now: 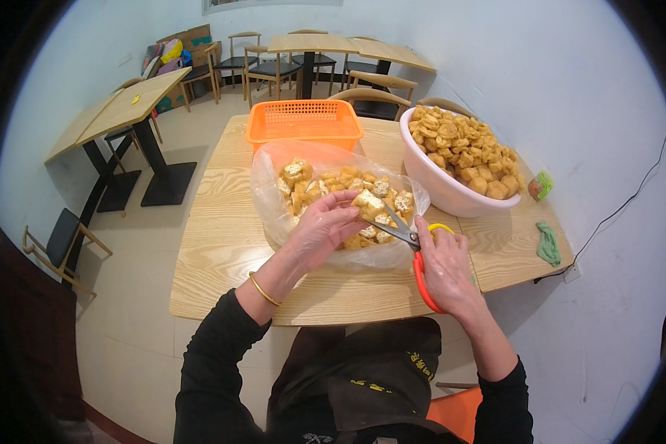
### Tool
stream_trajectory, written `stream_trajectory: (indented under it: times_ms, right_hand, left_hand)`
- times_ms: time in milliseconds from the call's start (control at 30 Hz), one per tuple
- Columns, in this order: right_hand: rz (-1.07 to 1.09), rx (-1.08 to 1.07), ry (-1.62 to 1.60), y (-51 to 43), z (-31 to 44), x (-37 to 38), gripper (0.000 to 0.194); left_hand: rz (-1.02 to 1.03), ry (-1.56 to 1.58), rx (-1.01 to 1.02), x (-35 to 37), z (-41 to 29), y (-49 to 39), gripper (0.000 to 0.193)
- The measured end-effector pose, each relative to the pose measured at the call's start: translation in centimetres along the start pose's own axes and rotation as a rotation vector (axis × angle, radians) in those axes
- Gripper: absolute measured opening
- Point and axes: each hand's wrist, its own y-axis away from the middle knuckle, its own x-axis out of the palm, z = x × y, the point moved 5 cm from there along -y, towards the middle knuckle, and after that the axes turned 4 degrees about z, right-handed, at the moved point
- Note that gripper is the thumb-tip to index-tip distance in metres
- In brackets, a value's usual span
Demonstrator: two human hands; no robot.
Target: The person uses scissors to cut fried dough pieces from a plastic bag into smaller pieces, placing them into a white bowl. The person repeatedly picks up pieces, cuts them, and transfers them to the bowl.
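Between the fingertips of my left hand (pixel 331 222) is a piece of fried tofu puff (pixel 369 205), its pale, porous inside exposed. My right hand (pixel 449 272) grips scissors (pixel 420 256) with red and yellow handles. Their blades are spread, the tips right by the tofu piece. Both hands are over a clear plastic bag (pixel 269 183) lying wide on the table, filled with cut tofu puffs (pixel 344 176) that show white insides. Some of the bag's contents are hidden behind my hands.
An orange plastic basket (pixel 304 144) stands behind the bag on the wooden table (pixel 216 266). At the right, a pink basin (pixel 449 191) is heaped with whole tofu puffs (pixel 466 144). A green cloth (pixel 547 244) and a small green-lidded container (pixel 541 186) lie near the wall and a black cable (pixel 616 219).
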Motion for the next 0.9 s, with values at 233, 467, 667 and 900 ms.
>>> stream_trajectory:
  times_ms: [233,467,667,900]
  right_hand:
    - [-0.018,-0.013,-0.027,-0.52,0.65,0.5,0.057]
    - [0.054,-0.005,-0.124,-0.39,0.39,0.74,0.058]
    - [0.081,0.002,-0.126,-0.37,0.31,0.64,0.055]
    - [0.088,0.012,-0.108,-0.82,1.03,0.47,0.056]
  left_hand:
    - [0.029,-0.017,0.015,0.08,0.11,-0.01,0.036]
    - [0.029,-0.024,0.04,0.36,-0.08,0.25,0.034]
    - [0.029,-0.085,0.06,0.67,-0.02,0.17,0.032]
    - [0.101,-0.154,0.054,0.13,0.78,0.05,0.034]
